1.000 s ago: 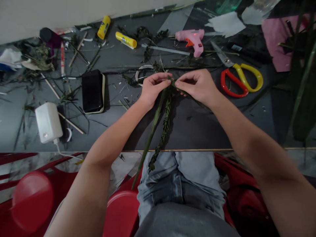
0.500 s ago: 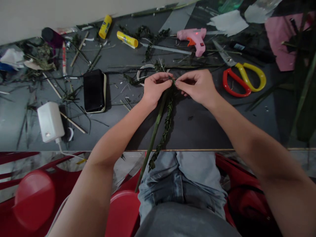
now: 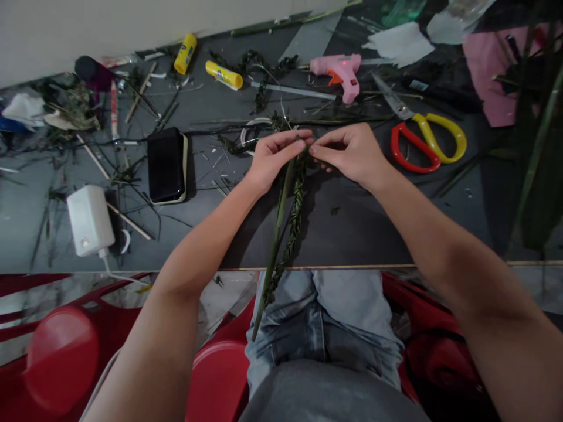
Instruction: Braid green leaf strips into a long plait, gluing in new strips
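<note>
My left hand (image 3: 280,153) and my right hand (image 3: 347,151) meet above the table near its front, fingertips almost touching. Both are closed in a pinch on the top end of a braided green leaf strand (image 3: 295,220). The braid hangs down past the table's edge toward my lap. Beside it dangles a long flat green leaf strip (image 3: 273,252), its upper end at my left fingers. The fingers hide the exact spot being pinched. Just behind my hands lies a white ring (image 3: 251,130) with bits of dark green leaf around it.
At the back sit a pink glue gun (image 3: 341,73), its light red, and yellow glue sticks (image 3: 224,75). Scissors (image 3: 417,132) with red and yellow handles lie right. A black phone (image 3: 166,165), a white adapter (image 3: 90,221) and plant scraps cover the left. Red chairs (image 3: 61,363) stand below.
The leaf strip's lower end has swung right, closer to the braid. The braid hangs slightly further left. Both hands keep their pinch, and the whole view has shifted a little.
</note>
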The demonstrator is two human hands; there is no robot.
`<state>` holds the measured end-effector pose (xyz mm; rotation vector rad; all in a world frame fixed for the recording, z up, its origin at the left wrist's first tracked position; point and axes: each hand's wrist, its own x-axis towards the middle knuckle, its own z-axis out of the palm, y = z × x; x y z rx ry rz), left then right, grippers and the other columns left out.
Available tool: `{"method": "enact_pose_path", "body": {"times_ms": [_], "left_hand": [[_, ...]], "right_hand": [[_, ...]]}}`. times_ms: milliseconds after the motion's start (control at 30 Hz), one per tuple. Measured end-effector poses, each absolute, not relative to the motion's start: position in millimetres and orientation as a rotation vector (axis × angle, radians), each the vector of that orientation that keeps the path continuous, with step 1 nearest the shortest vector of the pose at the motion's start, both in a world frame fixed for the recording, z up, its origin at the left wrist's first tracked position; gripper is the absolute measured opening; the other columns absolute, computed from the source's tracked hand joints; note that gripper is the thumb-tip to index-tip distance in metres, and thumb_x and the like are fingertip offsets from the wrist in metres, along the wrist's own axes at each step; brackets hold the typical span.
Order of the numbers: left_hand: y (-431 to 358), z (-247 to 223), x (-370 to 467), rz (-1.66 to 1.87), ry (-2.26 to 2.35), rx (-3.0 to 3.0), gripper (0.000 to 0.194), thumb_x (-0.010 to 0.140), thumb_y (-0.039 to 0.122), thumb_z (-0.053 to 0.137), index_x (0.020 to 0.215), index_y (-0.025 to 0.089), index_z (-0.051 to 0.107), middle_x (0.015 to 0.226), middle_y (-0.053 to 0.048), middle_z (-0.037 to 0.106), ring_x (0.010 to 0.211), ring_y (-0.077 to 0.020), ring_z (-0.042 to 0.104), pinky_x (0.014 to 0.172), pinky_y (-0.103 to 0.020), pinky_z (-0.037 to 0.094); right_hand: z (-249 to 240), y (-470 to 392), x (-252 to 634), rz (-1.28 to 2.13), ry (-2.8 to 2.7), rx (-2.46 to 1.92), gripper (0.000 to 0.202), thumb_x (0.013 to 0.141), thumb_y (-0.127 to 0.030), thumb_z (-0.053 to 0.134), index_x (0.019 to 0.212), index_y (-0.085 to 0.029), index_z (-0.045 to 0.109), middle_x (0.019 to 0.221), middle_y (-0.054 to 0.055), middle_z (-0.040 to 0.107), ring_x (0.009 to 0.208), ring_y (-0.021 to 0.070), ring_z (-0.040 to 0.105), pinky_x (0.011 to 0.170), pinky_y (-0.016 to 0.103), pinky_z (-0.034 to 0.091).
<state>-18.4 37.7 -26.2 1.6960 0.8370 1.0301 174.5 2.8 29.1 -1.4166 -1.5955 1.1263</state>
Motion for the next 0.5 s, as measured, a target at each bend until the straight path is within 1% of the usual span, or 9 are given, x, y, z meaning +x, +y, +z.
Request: {"method": "enact_pose_path", "body": {"times_ms": [67, 133, 167, 233, 300, 333, 433, 500], "left_hand": [[40.5, -30.8, -19.0, 1.055, 0.867, 1.753, 0.047, 0.089, 0.066, 0.064, 0.118, 0.029, 0.07, 0.113, -0.003, 0.079, 0.111, -0.0244, 0.075, 0.097, -0.043, 0.063], [45.4, -35.6, -21.7, 1.09, 0.921, 1.758, 0.048, 0.09, 0.067, 0.061, 0.119, 0.029, 0.069, 0.115, -0.004, 0.078, 0.113, -0.0245, 0.074, 0.097, -0.044, 0.063], [48.5, -37.6, -23.7, 1.115, 0.943, 1.738, 0.048, 0.091, 0.067, 0.06, 0.12, 0.029, 0.069, 0.116, -0.004, 0.078, 0.113, -0.0246, 0.074, 0.097, -0.044, 0.063], [54.9, -40.0, -28.4, 1.17, 0.971, 1.692, 0.049, 0.091, 0.067, 0.059, 0.119, 0.029, 0.07, 0.115, -0.004, 0.077, 0.114, -0.0252, 0.074, 0.097, -0.044, 0.063], [60.0, -40.5, -32.8, 1.22, 0.981, 1.632, 0.048, 0.088, 0.068, 0.063, 0.114, 0.028, 0.071, 0.115, -0.005, 0.077, 0.114, -0.0261, 0.074, 0.098, -0.043, 0.062], [61.7, -40.2, -34.6, 1.241, 0.98, 1.592, 0.047, 0.086, 0.067, 0.067, 0.111, 0.028, 0.072, 0.115, -0.005, 0.077, 0.114, -0.0265, 0.074, 0.098, -0.042, 0.062], [63.9, -39.2, -37.3, 1.269, 0.972, 1.513, 0.047, 0.08, 0.066, 0.073, 0.106, 0.027, 0.072, 0.116, -0.005, 0.077, 0.112, -0.0268, 0.074, 0.096, -0.041, 0.063], [64.6, -39.8, -37.7, 1.249, 0.976, 1.534, 0.049, 0.081, 0.068, 0.072, 0.11, 0.028, 0.071, 0.115, -0.005, 0.077, 0.112, -0.0264, 0.074, 0.096, -0.041, 0.062]], "right_hand": [[29.4, 4.2, 176.0, 1.162, -1.586, -1.411, 0.022, 0.084, -0.041, 0.08, 0.082, -0.019, 0.076, 0.073, 0.005, 0.073, 0.06, 0.0148, 0.063, 0.052, 0.027, 0.053], [31.5, 6.2, 180.1, 1.227, -1.572, -1.418, 0.027, 0.085, -0.045, 0.079, 0.081, -0.018, 0.076, 0.075, 0.007, 0.074, 0.059, 0.0137, 0.062, 0.049, 0.025, 0.051], [33.2, 7.4, 183.4, 1.267, -1.566, -1.425, 0.026, 0.085, -0.043, 0.079, 0.079, -0.018, 0.076, 0.074, 0.007, 0.074, 0.057, 0.0128, 0.061, 0.047, 0.024, 0.05], [37.2, 10.1, 192.2, 1.35, -1.562, -1.438, 0.021, 0.088, -0.033, 0.077, 0.075, -0.018, 0.076, 0.072, 0.006, 0.073, 0.054, 0.0111, 0.058, 0.047, 0.024, 0.048], [40.7, 13.0, 202.2, 1.411, -1.594, -1.44, 0.017, 0.088, -0.026, 0.076, 0.073, -0.018, 0.077, 0.072, 0.006, 0.074, 0.055, 0.0113, 0.059, 0.051, 0.025, 0.05], [41.9, 14.5, 206.9, 1.426, -1.624, -1.438, 0.016, 0.088, -0.026, 0.076, 0.073, -0.018, 0.078, 0.073, 0.006, 0.074, 0.056, 0.0122, 0.061, 0.054, 0.027, 0.051], [42.0, 18.5, 217.3, 1.425, -1.724, -1.424, 0.016, 0.085, -0.034, 0.081, 0.077, -0.02, 0.08, 0.075, 0.005, 0.075, 0.063, 0.0161, 0.067, 0.063, 0.031, 0.056], [39.9, 20.6, 220.6, 1.434, -1.754, -1.408, 0.019, 0.083, -0.039, 0.082, 0.078, -0.02, 0.08, 0.074, 0.005, 0.075, 0.064, 0.0167, 0.067, 0.067, 0.033, 0.057]]}}
